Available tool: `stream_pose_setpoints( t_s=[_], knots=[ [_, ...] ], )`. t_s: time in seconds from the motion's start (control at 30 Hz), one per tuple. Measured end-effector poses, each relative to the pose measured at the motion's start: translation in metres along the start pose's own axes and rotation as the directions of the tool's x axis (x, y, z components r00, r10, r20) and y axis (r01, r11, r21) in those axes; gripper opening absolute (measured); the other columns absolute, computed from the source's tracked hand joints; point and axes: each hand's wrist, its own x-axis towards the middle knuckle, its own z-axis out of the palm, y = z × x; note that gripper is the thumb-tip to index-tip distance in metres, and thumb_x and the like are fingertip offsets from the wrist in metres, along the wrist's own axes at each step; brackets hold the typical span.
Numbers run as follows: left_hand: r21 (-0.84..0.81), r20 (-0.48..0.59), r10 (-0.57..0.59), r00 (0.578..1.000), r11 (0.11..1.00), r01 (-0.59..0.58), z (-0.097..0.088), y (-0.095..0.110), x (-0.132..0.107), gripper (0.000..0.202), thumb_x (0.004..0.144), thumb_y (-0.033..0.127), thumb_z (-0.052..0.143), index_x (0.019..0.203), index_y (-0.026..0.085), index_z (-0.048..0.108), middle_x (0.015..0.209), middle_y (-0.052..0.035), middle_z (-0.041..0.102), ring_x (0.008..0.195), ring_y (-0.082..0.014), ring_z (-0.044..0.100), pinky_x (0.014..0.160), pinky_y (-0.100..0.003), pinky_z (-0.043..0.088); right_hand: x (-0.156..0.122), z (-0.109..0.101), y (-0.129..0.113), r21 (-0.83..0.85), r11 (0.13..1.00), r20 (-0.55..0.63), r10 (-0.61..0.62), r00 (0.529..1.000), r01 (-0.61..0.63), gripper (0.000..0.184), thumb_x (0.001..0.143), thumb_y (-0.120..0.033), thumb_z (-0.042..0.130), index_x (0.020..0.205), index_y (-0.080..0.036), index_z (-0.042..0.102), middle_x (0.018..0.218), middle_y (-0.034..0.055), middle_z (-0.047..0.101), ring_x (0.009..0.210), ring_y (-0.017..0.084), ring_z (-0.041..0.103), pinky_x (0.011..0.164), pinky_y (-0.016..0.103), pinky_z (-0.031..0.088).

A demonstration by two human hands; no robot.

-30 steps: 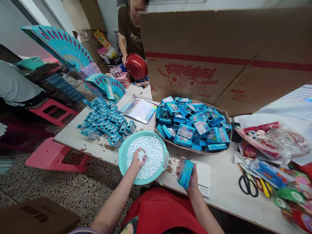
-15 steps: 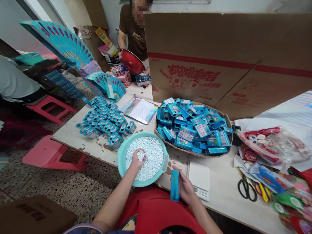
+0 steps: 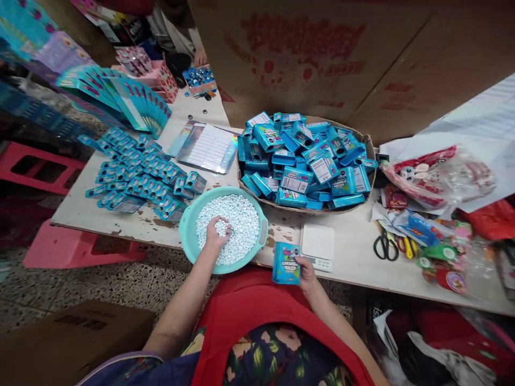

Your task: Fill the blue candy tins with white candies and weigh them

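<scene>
My left hand [image 3: 217,231] is cupped palm-up inside a mint-green bowl [image 3: 188,252], its fingers curled around some small white candies. Pale round candies [image 3: 244,225] fill the bowl around it. To the right, beyond the table's front edge, my right hand [image 3: 306,272] grips a blue candy box [image 3: 286,264] by its right side, the printed front turned up. A white kitchen scale [image 3: 317,242] lies just behind that hand. Behind the bowl, a cut-down carton [image 3: 368,185] is heaped with similar blue boxes [image 3: 298,179].
Rows of small blue boxes [image 3: 137,171] stand at the table's left, beside printed sheets [image 3: 209,147]. Scissors [image 3: 386,246] and wrappers lie right. A tall cardboard panel [image 3: 289,59] rises behind. A pink stool [image 3: 48,241] is at left; another person's hand [image 3: 200,57] shows at the back.
My view has tipped downward. The blue box in my right hand has turned from its narrow side to its broad front. In the bowl, my left hand has turned up with candies showing in the palm.
</scene>
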Motion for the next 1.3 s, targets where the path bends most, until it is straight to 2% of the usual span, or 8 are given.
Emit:
stream_pose_setpoints(
  t_s=[0.2,0.43,0.6,0.77,0.87,1.0,1.13,1.3],
  knots=[
    [-0.007,0.048,-0.045,0.998,0.999,0.046,0.004,-0.003,-0.005,0.008,0.072,0.021,0.054,0.075,0.017,0.048,0.065,-0.001,0.051,0.049,-0.0111,0.049,0.038,-0.018,0.032,-0.011,0.032,-0.048,0.113,0.968,0.012,-0.225,0.974,0.222,0.065,0.077,-0.073,0.041,0.129,-0.034,0.047,0.122,0.007,0.059,0.112,0.028,0.056,0.094,0.059,0.038],
    [-0.043,0.056,-0.039,0.998,0.998,0.041,0.007,-0.007,-0.003,0.007,0.074,0.016,0.051,0.08,0.017,0.05,0.075,-0.0043,0.057,0.058,-0.0111,0.055,0.042,-0.017,0.038,0.01,0.062,-0.028,0.133,0.991,0.209,-0.043,0.977,0.015,0.076,0.073,-0.081,0.04,0.13,-0.03,0.045,0.115,0.0094,0.06,0.095,0.027,0.061,0.084,0.051,0.045],
    [-0.044,0.105,-0.059,0.993,0.997,0.064,0.01,-0.006,-0.001,0.006,0.076,0.021,0.051,0.073,0.017,0.047,0.061,-0.0003,0.049,0.045,-0.0094,0.046,0.037,-0.018,0.033,0.024,0.063,-0.005,0.027,0.991,0.247,0.122,0.961,-0.132,0.075,0.078,-0.074,0.043,0.131,-0.021,0.043,0.101,0.0107,0.063,0.086,0.024,0.062,0.076,0.043,0.049],
    [-0.038,0.177,-0.054,0.983,0.997,0.061,0.022,0.001,-0.019,0.009,0.076,0.022,0.051,0.07,0.017,0.047,0.055,0.0011,0.044,0.04,-0.0088,0.039,0.035,-0.019,0.028,0.044,0.078,-0.018,-0.172,0.976,0.185,-0.105,0.977,0.137,0.077,0.056,-0.056,0.077,0.119,-0.02,0.051,0.096,0.0049,0.062,0.084,0.021,0.059,0.077,0.036,0.049],
    [-0.03,0.238,-0.01,0.971,0.999,0.018,0.039,0.009,-0.045,0.007,0.076,0.022,0.052,0.072,0.017,0.049,0.056,0.0008,0.045,0.042,-0.0085,0.041,0.036,-0.018,0.029,0.059,0.093,-0.022,-0.509,0.813,0.059,-0.296,0.954,0.283,0.065,0.047,-0.04,0.084,0.101,-0.02,0.054,0.083,-0.0002,0.06,0.075,0.016,0.056,0.07,0.028,0.047],
    [0.009,0.306,0.112,0.945,0.993,-0.121,0.065,0.012,-0.078,0.011,0.075,0.025,0.055,0.073,0.017,0.049,0.062,0.0002,0.049,0.045,-0.0079,0.044,0.039,-0.018,0.03,0.074,0.112,-0.01,-0.847,0.422,0.097,-0.478,0.873,0.325,0.053,0.056,-0.041,0.08,0.097,-0.019,0.056,0.087,0.0008,0.06,0.08,0.018,0.055,0.074,0.029,0.045],
    [0.056,0.3,0.386,0.872,0.906,-0.42,0.081,0.0,-0.085,0.018,0.071,0.029,0.059,0.067,0.016,0.047,0.063,-0.0001,0.049,0.054,-0.0096,0.051,0.048,-0.02,0.04,0.084,0.122,0.007,-0.91,0.059,0.294,-0.605,0.74,0.409,0.036,0.065,-0.032,0.074,0.096,-0.02,0.06,0.098,0.0033,0.058,0.095,0.02,0.054,0.085,0.032,0.041],
    [0.107,0.242,0.582,0.777,0.78,-0.617,0.081,-0.013,-0.077,0.02,0.07,0.03,0.063,0.069,0.017,0.047,0.059,0.0024,0.049,0.058,-0.0122,0.056,0.057,-0.024,0.046,0.088,0.128,0.016,-0.91,-0.116,0.379,-0.621,0.686,0.398,0.027,0.069,-0.022,0.07,0.094,-0.02,0.06,0.095,0.0031,0.059,0.096,0.021,0.052,0.085,0.033,0.039]
  ],
)
